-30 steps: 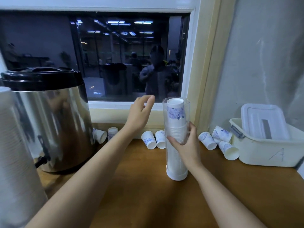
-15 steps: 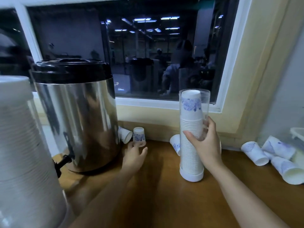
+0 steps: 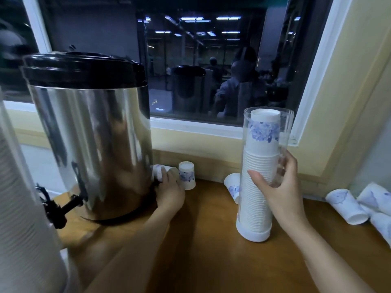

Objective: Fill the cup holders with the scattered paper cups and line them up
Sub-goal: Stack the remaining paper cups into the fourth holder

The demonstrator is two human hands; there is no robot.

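A clear tube cup holder point(image 3: 264, 208) stands upright on the wooden counter point(image 3: 211, 250), filled almost to its top with stacked white paper cups. My right hand point(image 3: 279, 189) grips its middle. My left hand point(image 3: 169, 191) reaches beside the urn and closes its fingers around a lying paper cup point(image 3: 157, 173). An upside-down cup point(image 3: 187, 175) with a blue flower print stands just right of that hand. Another cup point(image 3: 232, 188) lies behind the holder. Three cups point(image 3: 347, 206) lie at the right edge.
A tall steel urn point(image 3: 91, 134) with a black lid and a front tap stands at the left. A second, blurred cup holder point(image 3: 19, 208) fills the near left edge. A dark window and its sill run along the back.
My left hand has moved forward to the cup lying by the urn and closed around it. The view has shifted closer and leftward. My right hand still holds the tube.
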